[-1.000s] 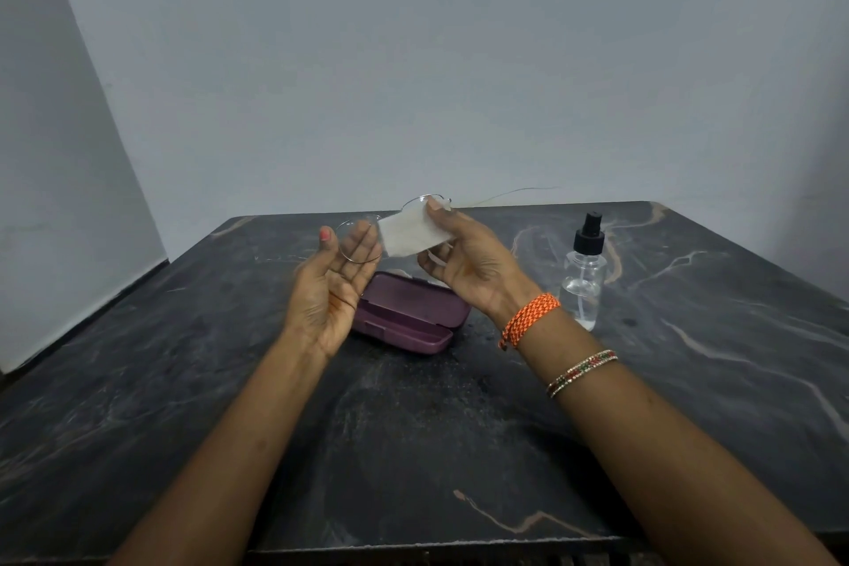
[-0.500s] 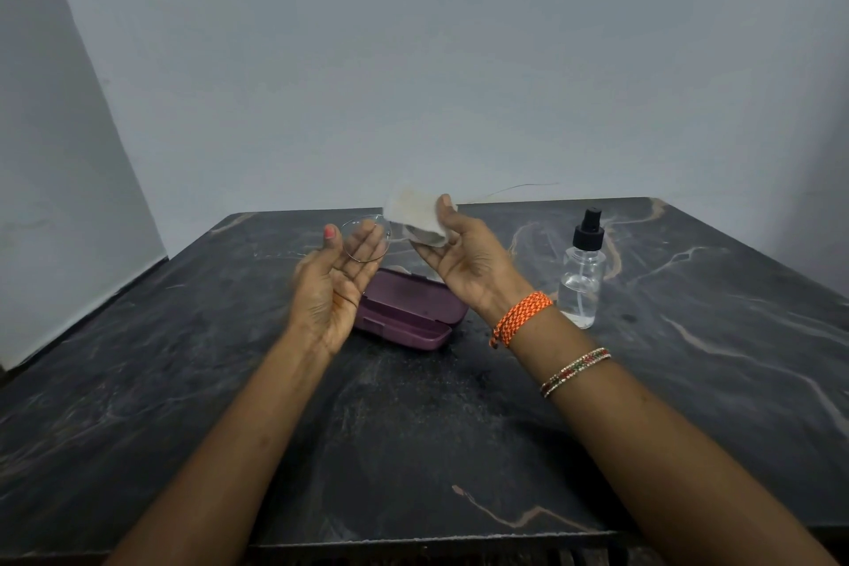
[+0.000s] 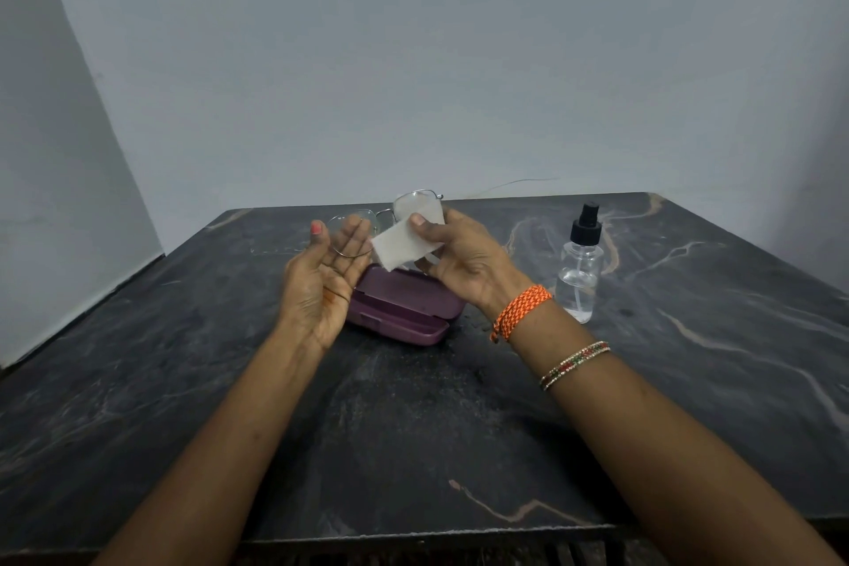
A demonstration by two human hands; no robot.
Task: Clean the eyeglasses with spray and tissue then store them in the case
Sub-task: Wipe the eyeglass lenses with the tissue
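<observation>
Eyeglasses [image 3: 395, 216], thin wire-rimmed with clear rounded lenses, are held up just above the centre of the frame, over the far half of the table [image 3: 183, 381]. One lens lies against the fingers of the left hand [image 3: 321, 276], which is turned palm up with fingers nearly straight and the thumb raised; whether the thumb pinches the rim I cannot tell. The right hand [image 3: 464, 262] has its thumb curled over a folded white tissue [image 3: 404, 246], pinching it against the other lens, so that hand carries both tissue and frame. From here the likeliest trouble, I judge, is the frame itself: wire this slender could twist at the bridge if the two hands push unevenly, and a loosely cradled lens could slip from the straight fingers and fall onto the hard stone-like top. Soft, matte tissue may also shed lint or drag grit across the glass if pressed hard. Below the hands sits the purple case [image 3: 404, 313], a smooth rigid oblong, apparently open. To the right of the frame stands the spray bottle [image 3: 580, 271], clear plastic with a black pump head, well apart from the hands; a careless elbow could tip it.
</observation>
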